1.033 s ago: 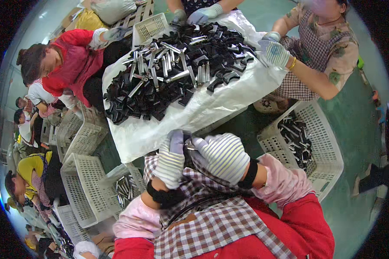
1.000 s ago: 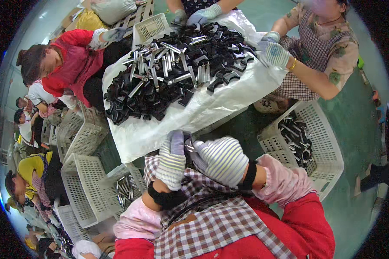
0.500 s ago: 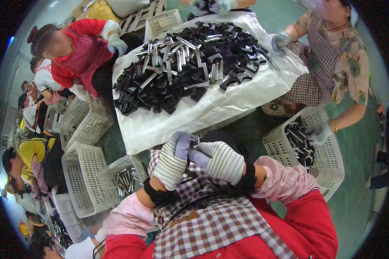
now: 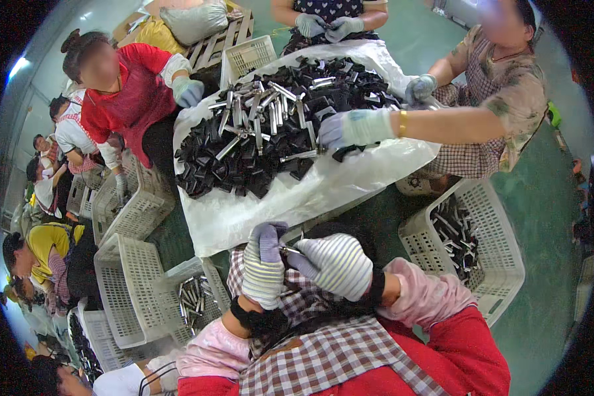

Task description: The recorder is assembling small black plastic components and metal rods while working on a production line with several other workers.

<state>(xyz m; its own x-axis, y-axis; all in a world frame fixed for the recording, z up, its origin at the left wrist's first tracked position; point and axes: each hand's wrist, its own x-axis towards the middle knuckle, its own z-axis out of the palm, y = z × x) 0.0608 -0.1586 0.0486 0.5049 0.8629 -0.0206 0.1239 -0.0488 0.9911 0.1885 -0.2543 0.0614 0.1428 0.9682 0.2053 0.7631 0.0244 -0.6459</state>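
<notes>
My left hand (image 4: 264, 267) and my right hand (image 4: 335, 264) wear striped work gloves and meet just below the table's near edge. Between their fingertips sits a small silver metal piece (image 4: 291, 251), pinched from both sides. Beyond them a big heap of black and silver metal parts (image 4: 270, 132) lies on a white plastic sheet (image 4: 244, 211) covering the table. A co-worker's gloved hand (image 4: 353, 129) reaches from the right onto the heap.
A white basket (image 4: 482, 264) holding dark parts stands at my right. More white baskets (image 4: 132, 290) stand at my left, one (image 4: 195, 297) with silver parts. Three other people sit around the table; more work at the far left.
The view has shifted, so the table sits a little further right. The co-worker at the right has stretched an arm across onto the heap. My hands stay together on the small piece.
</notes>
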